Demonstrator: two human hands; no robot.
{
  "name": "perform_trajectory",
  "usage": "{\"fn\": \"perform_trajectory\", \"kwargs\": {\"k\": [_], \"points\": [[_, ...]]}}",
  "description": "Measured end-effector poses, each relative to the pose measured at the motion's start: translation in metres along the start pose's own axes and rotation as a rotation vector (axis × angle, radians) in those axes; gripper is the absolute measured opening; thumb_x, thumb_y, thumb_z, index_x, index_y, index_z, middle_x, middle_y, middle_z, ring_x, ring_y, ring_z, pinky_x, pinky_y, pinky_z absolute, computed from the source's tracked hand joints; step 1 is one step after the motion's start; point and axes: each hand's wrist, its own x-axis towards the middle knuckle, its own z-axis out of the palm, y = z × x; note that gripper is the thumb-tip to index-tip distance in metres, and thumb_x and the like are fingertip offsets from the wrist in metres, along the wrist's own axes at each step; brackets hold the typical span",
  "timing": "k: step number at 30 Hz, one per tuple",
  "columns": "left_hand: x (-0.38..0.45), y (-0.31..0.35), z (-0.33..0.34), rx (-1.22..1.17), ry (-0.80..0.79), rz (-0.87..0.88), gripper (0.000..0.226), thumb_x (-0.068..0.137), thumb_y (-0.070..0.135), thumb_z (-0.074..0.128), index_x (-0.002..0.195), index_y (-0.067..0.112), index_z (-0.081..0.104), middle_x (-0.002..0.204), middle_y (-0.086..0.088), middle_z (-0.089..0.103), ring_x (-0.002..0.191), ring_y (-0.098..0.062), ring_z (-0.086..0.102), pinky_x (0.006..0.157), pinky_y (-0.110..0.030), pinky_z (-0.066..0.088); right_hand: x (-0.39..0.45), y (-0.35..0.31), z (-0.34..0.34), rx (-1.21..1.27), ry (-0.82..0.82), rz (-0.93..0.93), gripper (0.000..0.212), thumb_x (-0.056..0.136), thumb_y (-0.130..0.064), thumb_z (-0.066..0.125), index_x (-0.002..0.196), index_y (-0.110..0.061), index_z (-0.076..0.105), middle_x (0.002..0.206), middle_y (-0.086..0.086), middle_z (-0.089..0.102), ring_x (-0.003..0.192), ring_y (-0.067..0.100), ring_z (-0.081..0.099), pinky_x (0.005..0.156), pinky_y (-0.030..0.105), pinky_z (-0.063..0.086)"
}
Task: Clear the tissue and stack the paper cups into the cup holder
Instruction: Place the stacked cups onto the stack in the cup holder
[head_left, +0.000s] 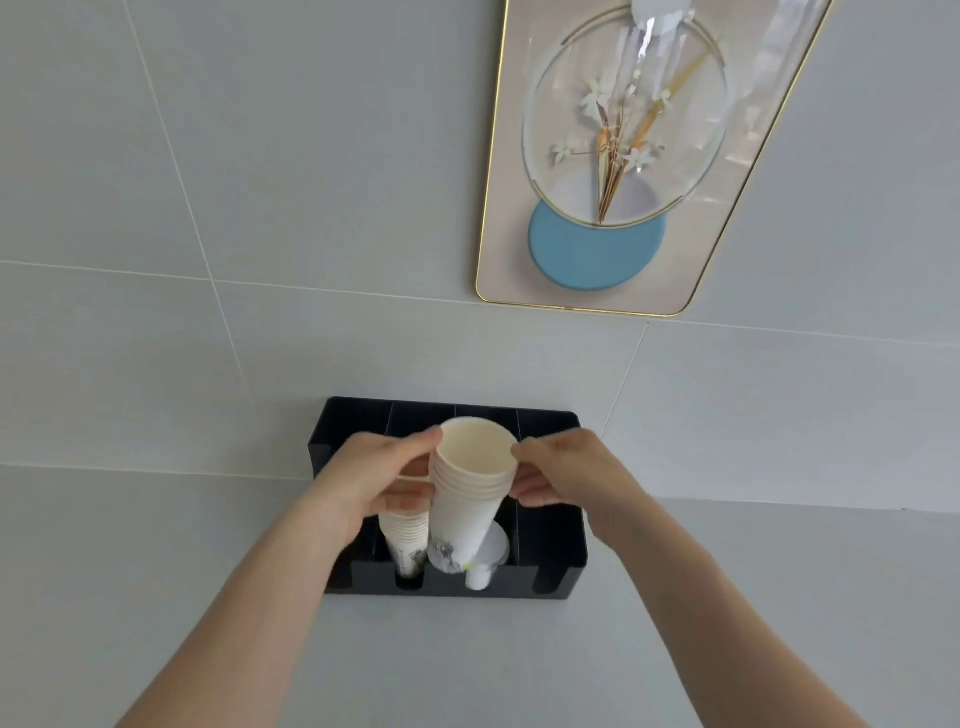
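A black cup holder (550, 545) with several compartments stands against the grey tiled wall. Above its third compartment I hold a stack of white paper cups (470, 493), mouth up and slightly tilted. My left hand (379, 478) grips the stack's left side near the rims, and my right hand (566, 475) grips its right side. Another stack of paper cups (405, 540) sits in the second compartment, partly behind my left hand. Something white (491, 564) lies low in the third compartment under the held stack; I cannot tell whether it is tissue or a cup.
A gold-framed picture (618, 171) with flowers and a blue disc hangs on the wall above and to the right. The holder's outer left and right compartments look dark inside. The grey counter surface (467, 660) spreads below the holder.
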Motion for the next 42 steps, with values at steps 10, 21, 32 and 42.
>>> {"fn": "perform_trajectory", "kwargs": {"k": [10, 21, 32, 42], "points": [[0.031, 0.045, -0.04, -0.094, 0.078, 0.06, 0.029, 0.082, 0.037, 0.081, 0.091, 0.009, 0.078, 0.081, -0.01, 0.081, 0.068, -0.021, 0.077, 0.054, -0.027, 0.062, 0.048, -0.061, 0.032, 0.025, 0.049, -0.054, 0.024, 0.089, -0.02, 0.066, 0.087, 0.001, 0.077, 0.08, 0.017, 0.079, 0.075, 0.026, 0.078, 0.068, 0.032, 0.066], [0.068, -0.014, -0.053, -0.108, 0.102, -0.068, 0.025, 0.088, 0.029, 0.078, 0.098, 0.006, 0.077, 0.09, -0.012, 0.081, 0.078, -0.024, 0.078, 0.062, -0.031, 0.064, 0.085, -0.007, 0.073, -0.026, 0.068, 0.055, 0.018, 0.088, -0.017, 0.064, 0.083, -0.007, 0.078, 0.081, 0.011, 0.08, 0.078, 0.023, 0.078, 0.081, 0.038, 0.064], [0.087, -0.06, -0.053, -0.002, 0.154, -0.129, 0.013, 0.092, 0.016, 0.071, 0.1, 0.007, 0.076, 0.096, -0.013, 0.078, 0.083, -0.026, 0.078, 0.06, -0.029, 0.063, 0.098, 0.037, 0.091, -0.118, 0.066, 0.115, 0.012, 0.09, -0.014, 0.068, 0.093, -0.011, 0.079, 0.085, 0.01, 0.079, 0.085, 0.025, 0.077, 0.083, 0.04, 0.064], [0.086, -0.073, -0.052, 0.067, 0.192, -0.074, 0.01, 0.093, 0.015, 0.068, 0.094, 0.014, 0.079, 0.092, -0.009, 0.078, 0.081, -0.022, 0.077, 0.059, -0.024, 0.061, 0.102, 0.051, 0.097, -0.206, 0.055, 0.086, 0.013, 0.087, -0.017, 0.071, 0.079, -0.022, 0.08, 0.069, 0.004, 0.075, 0.061, 0.013, 0.068, 0.08, 0.04, 0.065]]}}
